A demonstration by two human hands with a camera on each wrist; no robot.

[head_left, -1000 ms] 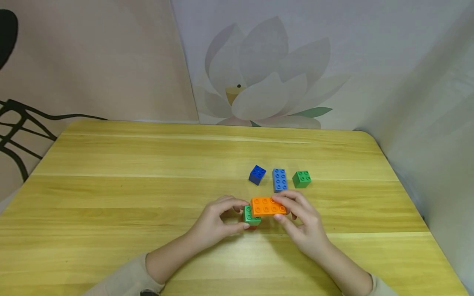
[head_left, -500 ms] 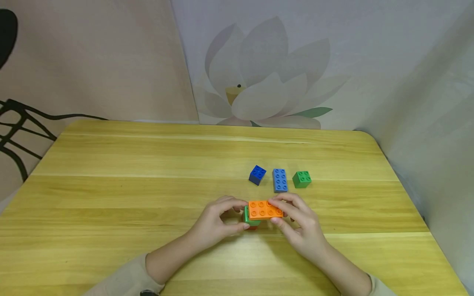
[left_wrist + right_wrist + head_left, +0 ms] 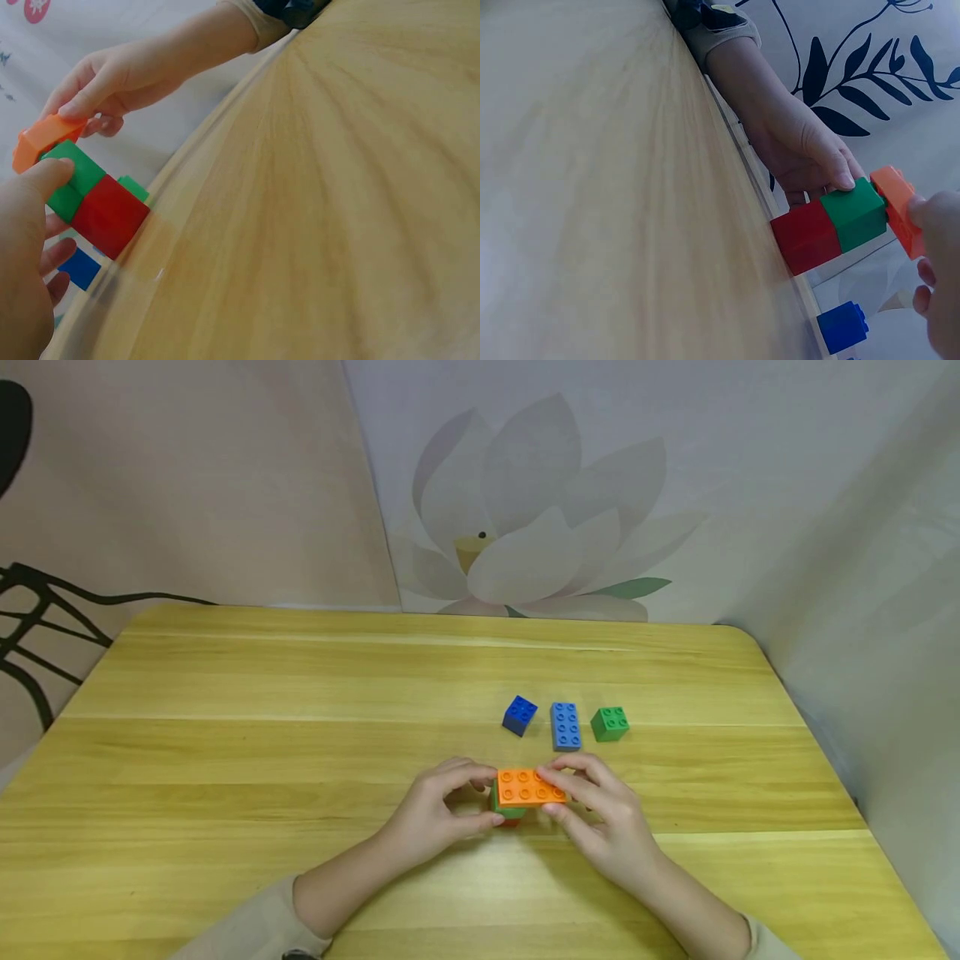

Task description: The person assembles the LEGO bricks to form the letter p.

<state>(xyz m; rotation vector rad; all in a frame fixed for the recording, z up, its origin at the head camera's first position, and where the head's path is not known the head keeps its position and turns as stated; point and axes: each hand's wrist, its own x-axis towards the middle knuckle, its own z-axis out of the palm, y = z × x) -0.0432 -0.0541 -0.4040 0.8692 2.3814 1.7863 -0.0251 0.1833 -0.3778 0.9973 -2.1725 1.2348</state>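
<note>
A red toy brick stands on the table with a green brick stacked on it. My left hand pinches the green brick between thumb and fingers from the left side. My right hand grips the right end of an orange eight-stud brick between thumb and fingers. The left part of the orange brick lies right at the top of the green one, slightly tilted in the right wrist view, and its right part overhangs. From the head view the orange brick covers most of the green brick's studs.
Behind the hands on the wooden table are a dark blue brick, a lighter blue eight-stud brick and another green brick, side by side. A wall with a printed flower stands past the table's far edge.
My right hand has brought the orange brick left and a little toward me, over the green brick's studs. The left hand keeps its hold on the stack.
</note>
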